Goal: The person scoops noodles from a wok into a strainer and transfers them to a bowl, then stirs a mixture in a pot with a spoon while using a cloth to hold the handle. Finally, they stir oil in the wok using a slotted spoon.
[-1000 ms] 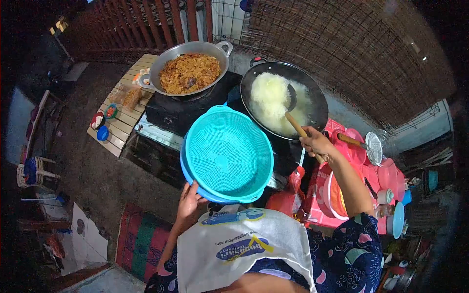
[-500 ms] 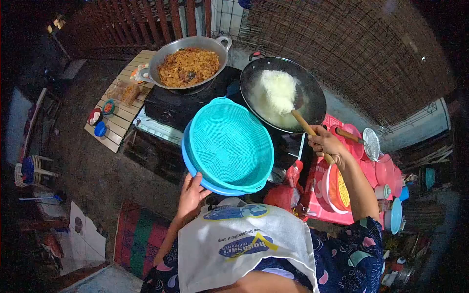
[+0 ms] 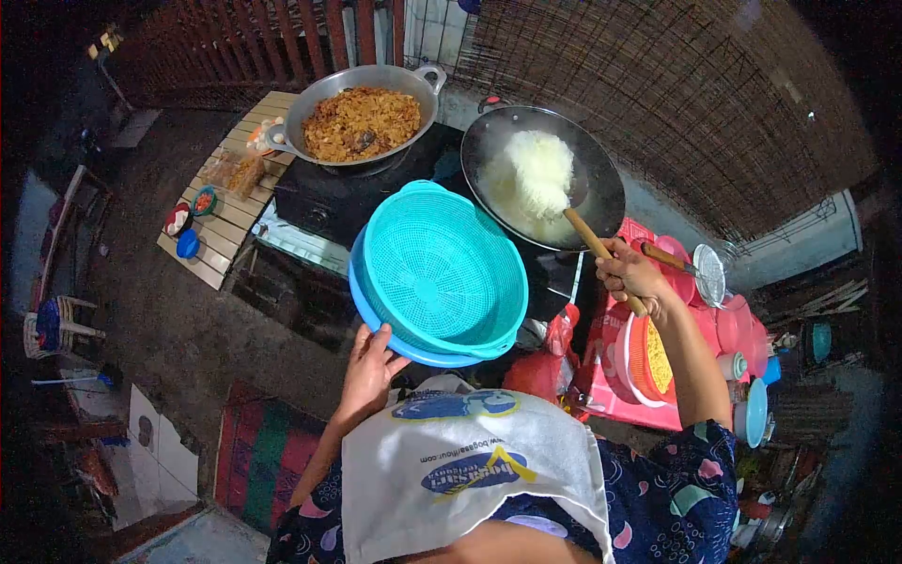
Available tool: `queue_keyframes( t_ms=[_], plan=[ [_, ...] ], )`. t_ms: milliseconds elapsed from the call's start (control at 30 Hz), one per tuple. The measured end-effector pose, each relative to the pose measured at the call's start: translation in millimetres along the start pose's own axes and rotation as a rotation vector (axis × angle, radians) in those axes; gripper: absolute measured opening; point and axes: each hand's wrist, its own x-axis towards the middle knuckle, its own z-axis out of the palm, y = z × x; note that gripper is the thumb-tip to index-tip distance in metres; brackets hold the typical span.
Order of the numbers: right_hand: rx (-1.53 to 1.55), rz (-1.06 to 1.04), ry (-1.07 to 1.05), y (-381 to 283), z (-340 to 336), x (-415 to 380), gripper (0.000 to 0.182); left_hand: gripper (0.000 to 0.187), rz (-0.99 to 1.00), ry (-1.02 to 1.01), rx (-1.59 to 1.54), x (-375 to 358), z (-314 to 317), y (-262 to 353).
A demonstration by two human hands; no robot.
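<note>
Stringy mass (image 3: 538, 169) shifted in wok (image 3: 603, 188) | right hand (image 3: 634, 275) grips wooden handle (image 3: 588, 234) | left hand (image 3: 368, 368) holds basin (image 3: 428, 356)

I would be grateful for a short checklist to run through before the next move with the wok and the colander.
1. Left hand steadying the blue basin: ok, at its edge.
2. Turquoise colander seated in the basin: ok.
3. Colander empty: ok.
4. Right hand gripping the wooden handle: ok.
5. Pale food clear of the wok: not ok, within its rim.
6. Flame under the wok: cannot tell, hidden.
</note>
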Motion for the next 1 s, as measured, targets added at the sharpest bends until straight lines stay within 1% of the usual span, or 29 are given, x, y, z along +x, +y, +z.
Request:
queue_keyframes(
  t_ms=[167,267,333,467,500,600,633,667,733,767,800,867,900,933,1000],
  plan=[
    [-0.018,0.000,-0.003,-2.0,11.2,-10.5,0.034,0.032,0.002,0.017,-0.033,0.3,1.2,-0.9],
    [-0.055,-0.001,0.029,-2.1,21.1,-23.6,0.035,0.030,-0.002,-0.005,-0.043,1.4,0.2,0.1],
    [-0.131,-0.056,0.015,0.6,26.5,-33.6,0.037,0.029,-0.007,-0.024,-0.084,3.7,-2.5,-0.8],
    [-0.172,-0.058,-0.004,5.2,43.1,-61.6,0.040,0.030,-0.016,0.002,-0.075,4.8,-3.6,-1.1],
    [-0.124,-0.066,-0.036,8.3,47.9,-68.5,0.040,0.030,-0.019,0.007,-0.076,4.8,-3.4,-0.5],
    [-0.143,-0.078,-0.097,27.4,55.4,-80.7,0.040,0.031,-0.028,0.020,-0.063,5.6,-3.9,1.7],
    [-0.221,-0.032,-0.097,24.1,61.5,-88.5,0.041,0.031,-0.032,0.026,-0.049,6.1,-4.1,2.1],
    [-0.220,-0.032,-0.097,25.3,65.0,-92.2,0.041,0.031,-0.033,0.026,-0.049,6.7,-4.6,2.4],
    [-0.447,-0.087,-0.108,31.2,68.9,-99.4,0.043,0.032,-0.031,0.003,-0.002,7.7,-6.2,3.2],
    [-0.598,-0.177,-0.100,46.3,62.3,-94.0,0.048,0.032,-0.034,0.001,0.001,8.4,-7.1,3.8],
    [-0.593,-0.174,-0.097,52.5,61.6,-92.9,0.048,0.033,-0.033,0.007,0.018,9.1,-7.9,4.5],
    [-0.823,-0.316,-0.067,59.5,60.9,-92.9,0.052,0.033,-0.036,0.008,0.039,10.7,-6.4,5.2],
    [-0.914,-0.298,-0.056,54.7,64.4,-95.2,0.055,0.033,-0.012,0.009,0.051,11.0,-4.2,6.1],
    [-0.910,-0.295,-0.052,50.3,69.5,-97.9,0.055,0.032,0.013,0.010,0.063,11.6,-2.4,6.7],
    [-1.056,-0.206,-0.005,44.6,77.8,-101.4,0.055,0.031,0.009,-0.003,0.081,13.8,-4.0,9.2]
  ],
)
